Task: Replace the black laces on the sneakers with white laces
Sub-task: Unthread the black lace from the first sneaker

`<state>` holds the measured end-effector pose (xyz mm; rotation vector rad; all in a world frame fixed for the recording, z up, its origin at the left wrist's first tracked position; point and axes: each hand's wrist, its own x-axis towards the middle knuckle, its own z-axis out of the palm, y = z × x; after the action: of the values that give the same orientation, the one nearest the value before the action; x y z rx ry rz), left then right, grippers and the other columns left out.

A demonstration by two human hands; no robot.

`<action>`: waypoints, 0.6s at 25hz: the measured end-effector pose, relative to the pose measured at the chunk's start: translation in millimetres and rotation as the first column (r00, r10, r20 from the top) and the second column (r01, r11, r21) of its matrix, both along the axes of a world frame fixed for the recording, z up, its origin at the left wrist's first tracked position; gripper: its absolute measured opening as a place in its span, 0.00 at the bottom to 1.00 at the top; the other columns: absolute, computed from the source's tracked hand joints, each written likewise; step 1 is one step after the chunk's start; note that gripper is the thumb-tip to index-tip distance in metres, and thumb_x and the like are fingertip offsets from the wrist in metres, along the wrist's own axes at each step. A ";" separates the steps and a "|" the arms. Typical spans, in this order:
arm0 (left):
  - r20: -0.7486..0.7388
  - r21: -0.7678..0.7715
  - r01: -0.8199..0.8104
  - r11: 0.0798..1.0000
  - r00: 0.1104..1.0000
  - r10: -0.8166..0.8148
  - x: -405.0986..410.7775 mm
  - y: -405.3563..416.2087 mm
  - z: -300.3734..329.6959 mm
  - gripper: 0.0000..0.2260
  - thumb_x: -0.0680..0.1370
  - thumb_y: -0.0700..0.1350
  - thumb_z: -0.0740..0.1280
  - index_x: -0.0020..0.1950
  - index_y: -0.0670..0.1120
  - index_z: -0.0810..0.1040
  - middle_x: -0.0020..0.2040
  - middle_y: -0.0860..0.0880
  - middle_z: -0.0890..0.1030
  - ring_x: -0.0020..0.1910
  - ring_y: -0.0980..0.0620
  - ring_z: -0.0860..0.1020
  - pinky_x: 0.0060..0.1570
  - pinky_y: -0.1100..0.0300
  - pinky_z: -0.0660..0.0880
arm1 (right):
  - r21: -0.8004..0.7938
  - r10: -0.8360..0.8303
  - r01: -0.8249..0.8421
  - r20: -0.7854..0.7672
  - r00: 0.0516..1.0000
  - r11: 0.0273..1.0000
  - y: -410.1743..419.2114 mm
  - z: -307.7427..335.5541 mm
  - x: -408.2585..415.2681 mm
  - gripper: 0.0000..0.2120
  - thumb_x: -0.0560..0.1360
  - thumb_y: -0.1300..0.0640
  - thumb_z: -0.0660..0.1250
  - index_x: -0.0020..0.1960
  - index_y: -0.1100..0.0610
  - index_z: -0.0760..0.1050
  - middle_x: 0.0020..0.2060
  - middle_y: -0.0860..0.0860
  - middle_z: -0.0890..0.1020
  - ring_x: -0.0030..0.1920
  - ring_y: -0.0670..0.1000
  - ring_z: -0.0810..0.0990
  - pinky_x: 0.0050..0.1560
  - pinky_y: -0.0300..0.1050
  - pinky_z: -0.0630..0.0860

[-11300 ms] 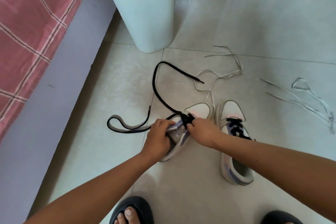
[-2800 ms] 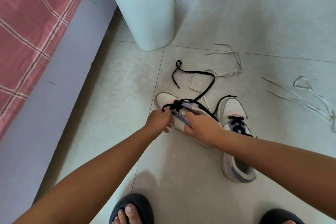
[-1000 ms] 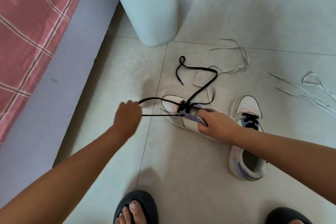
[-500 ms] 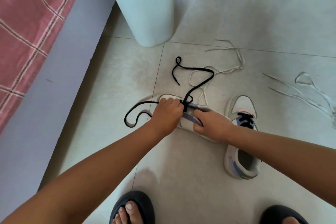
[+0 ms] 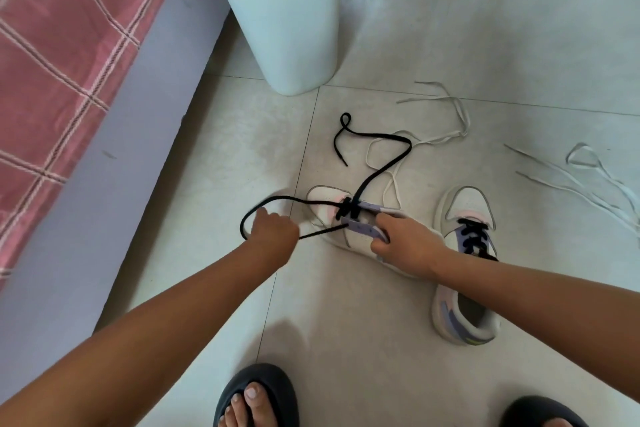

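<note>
Head view. Left hand (image 5: 273, 230) clenched round a run of the black lace (image 5: 377, 170), drawn out sideways over the floor (image 5: 214, 156) toward the bed (image 5: 62, 45). Right hand (image 5: 405, 246) gripping the near sneaker (image 5: 323, 199) at its purple eyelet strip, pinning it down on the tile. Lace mostly out, by the look of it: only a crossing or two left near the toe, one free end trailing off toward the bin (image 5: 287, 24).

Probably best done so: pull in line with the eyelet, low and level, not upward, to keep the sneaker from lifting. Press down with the right hand close beside the eyelet being worked. Draw in short lengths, re-gripping near the shoe each time. Watch the plastic tip at the hole; ease off and wiggle if snagged. Mind the loop around the left hand, liable to tangle.

Second sneaker (image 5: 467, 253) just right of the first, black crossings in place, not yet begun. White laces (image 5: 450, 121) loose on the floor beyond the sneakers, another (image 5: 588, 170) well off to the right, none threaded yet.
</note>
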<state>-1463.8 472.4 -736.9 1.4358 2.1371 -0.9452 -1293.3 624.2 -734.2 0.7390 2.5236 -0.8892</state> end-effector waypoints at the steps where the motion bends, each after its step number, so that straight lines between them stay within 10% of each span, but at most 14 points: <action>1: -0.047 -0.069 -0.025 0.997 0.999 0.021 -6.9 -5.9 2.1 0.12 0.77 0.39 0.61 0.59 0.47 0.74 0.55 0.51 0.76 0.58 0.49 0.74 0.58 0.55 0.63 | -0.009 -0.005 0.005 -0.004 1.000 1.000 -0.1 0.8 -0.9 0.13 0.75 0.53 0.58 0.34 0.48 0.58 0.34 0.43 0.67 0.33 0.47 0.67 0.31 0.41 0.61; 9: 0.165 0.473 -0.245 0.846 0.968 0.188 19.8 -3.3 10.6 0.14 0.82 0.53 0.54 0.58 0.44 0.70 0.53 0.47 0.76 0.49 0.45 0.78 0.41 0.56 0.65 | -0.230 -0.088 0.084 -0.007 0.996 0.969 -25.5 16.5 -3.3 0.11 0.78 0.51 0.60 0.40 0.55 0.68 0.34 0.50 0.75 0.32 0.47 0.71 0.33 0.40 0.68; 12: 0.425 0.457 -0.469 0.756 0.862 0.277 48.4 18.2 20.8 0.17 0.81 0.55 0.53 0.61 0.46 0.68 0.56 0.45 0.76 0.52 0.43 0.77 0.44 0.54 0.69 | -0.467 -0.201 0.171 -0.014 0.980 0.867 -29.0 31.4 -7.1 0.07 0.78 0.53 0.60 0.45 0.55 0.74 0.35 0.52 0.81 0.32 0.47 0.80 0.30 0.39 0.77; 15: 0.480 0.371 -0.528 0.764 0.814 0.329 63.6 20.6 24.9 0.19 0.79 0.55 0.57 0.64 0.45 0.66 0.59 0.45 0.72 0.56 0.45 0.74 0.49 0.52 0.72 | -0.299 -0.340 0.308 -0.060 0.938 0.903 -1.9 29.9 -8.4 0.07 0.78 0.57 0.59 0.47 0.56 0.75 0.36 0.51 0.80 0.32 0.47 0.79 0.28 0.37 0.73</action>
<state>-1400.2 493.1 -711.9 1.0971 2.3223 0.0790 -1301.7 622.3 -704.4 1.0564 2.3232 -1.4095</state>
